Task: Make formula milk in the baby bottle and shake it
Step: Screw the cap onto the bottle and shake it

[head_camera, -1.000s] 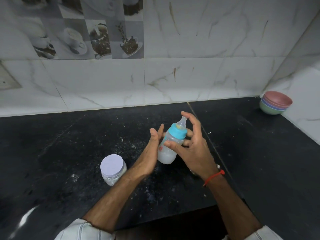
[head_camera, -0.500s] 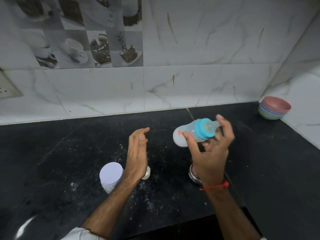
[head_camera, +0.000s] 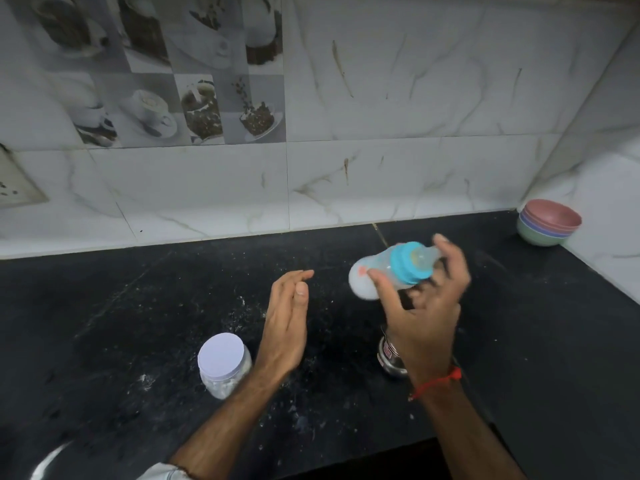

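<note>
Baby bottle (head_camera: 384, 270) tipped sideways, gripped by right hand (head_camera: 424, 317), left hand (head_camera: 285, 327) relaxed, holding nothing

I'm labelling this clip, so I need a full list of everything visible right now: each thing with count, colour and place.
baby bottle: one, clear with turquoise collar, white milk inside, held tipped on its side above the counter, right of middle
jar: one, clear with white lid, standing on the counter, front left
steel cup: one, silver, on the counter, partly hidden behind the right wrist
bowls: one stack, pink on top, green at the bottom, far right corner; count unclear
counter: one, black, dusted with white specks
wall tiles: white marbled, some with coffee-cup pictures at upper left
left hand: open, holding nothing, above the counter
right hand: grips the bottle, red thread at the wrist
</note>
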Demonstrator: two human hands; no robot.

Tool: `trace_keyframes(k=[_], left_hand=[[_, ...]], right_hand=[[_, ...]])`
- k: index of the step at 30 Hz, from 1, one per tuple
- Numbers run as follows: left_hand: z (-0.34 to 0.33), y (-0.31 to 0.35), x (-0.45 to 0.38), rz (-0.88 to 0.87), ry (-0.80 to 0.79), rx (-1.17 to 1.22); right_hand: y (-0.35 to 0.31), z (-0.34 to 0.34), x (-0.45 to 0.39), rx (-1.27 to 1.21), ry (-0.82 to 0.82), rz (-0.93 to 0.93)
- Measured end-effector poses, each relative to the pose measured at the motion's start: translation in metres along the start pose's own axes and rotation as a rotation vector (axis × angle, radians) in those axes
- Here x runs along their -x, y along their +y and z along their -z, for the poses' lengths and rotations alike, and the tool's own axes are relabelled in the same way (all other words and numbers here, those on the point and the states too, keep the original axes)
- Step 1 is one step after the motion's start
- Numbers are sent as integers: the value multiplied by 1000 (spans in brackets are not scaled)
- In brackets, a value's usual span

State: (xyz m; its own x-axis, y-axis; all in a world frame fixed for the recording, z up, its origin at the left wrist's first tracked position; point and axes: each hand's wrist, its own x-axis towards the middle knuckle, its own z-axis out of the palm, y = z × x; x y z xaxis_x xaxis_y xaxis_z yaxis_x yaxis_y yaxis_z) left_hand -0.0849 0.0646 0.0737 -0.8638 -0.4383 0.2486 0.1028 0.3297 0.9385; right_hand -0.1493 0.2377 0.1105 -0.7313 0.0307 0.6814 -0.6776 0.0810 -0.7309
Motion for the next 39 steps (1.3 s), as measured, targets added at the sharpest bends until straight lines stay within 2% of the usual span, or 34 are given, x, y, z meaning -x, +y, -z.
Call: trace_keyframes(k=[4, 7, 9, 11, 12, 15, 16, 18, 19, 22, 23, 26, 29, 32, 33, 36, 37, 39], left_hand=[[-3, -3, 2, 21, 8, 15], [-1, -6, 1, -15, 38, 6], [-1, -7, 2, 24, 38, 15], [-1, -7, 4, 43, 21, 26], [-1, -6, 4, 32, 17, 25], [-1, -6, 6, 12, 35, 36], [-1, -6, 7, 21, 34, 39], [-2, -5, 8, 36, 19, 36], [-2, -5, 9, 32, 13, 31], [-2, -6, 8, 16, 36, 33], [-2, -6, 8, 27, 37, 37], [-2, -7, 9, 29, 23, 30], [-4, -6, 8, -12, 38, 4], [-4, -8, 9, 14, 22, -7], [-4, -8, 10, 7, 15, -14], [-1, -9, 7, -29, 25, -13], [0, -11, 6, -21, 28, -8], [1, -13, 5, -1, 24, -11]], right_hand=[[-1, 0, -4, 2, -140, -173], [-10, 2, -2, -80, 62, 0], [-7, 1, -1, 12, 3, 35], [-7, -1, 3, 73, -171, -125], [-6, -1, 4, 44, -155, -143], [-11, 2, 3, -33, 43, 16], [-11, 3, 2, -9, 18, 41], [-19, 3, 2, 45, -102, -51], [-21, 4, 3, 30, -93, -64], [-27, 7, 3, -97, 85, 97], [-25, 7, 3, -67, 73, 116], [-26, 7, 7, 30, -57, -30], [-20, 9, 8, 4, 15, 87], [-22, 6, 6, 92, -148, -15], [-25, 5, 6, 77, -138, -21], [-25, 6, 5, -49, 26, 188], [-23, 5, 5, -37, 8, 208], [-22, 1, 7, 63, -129, 81]])
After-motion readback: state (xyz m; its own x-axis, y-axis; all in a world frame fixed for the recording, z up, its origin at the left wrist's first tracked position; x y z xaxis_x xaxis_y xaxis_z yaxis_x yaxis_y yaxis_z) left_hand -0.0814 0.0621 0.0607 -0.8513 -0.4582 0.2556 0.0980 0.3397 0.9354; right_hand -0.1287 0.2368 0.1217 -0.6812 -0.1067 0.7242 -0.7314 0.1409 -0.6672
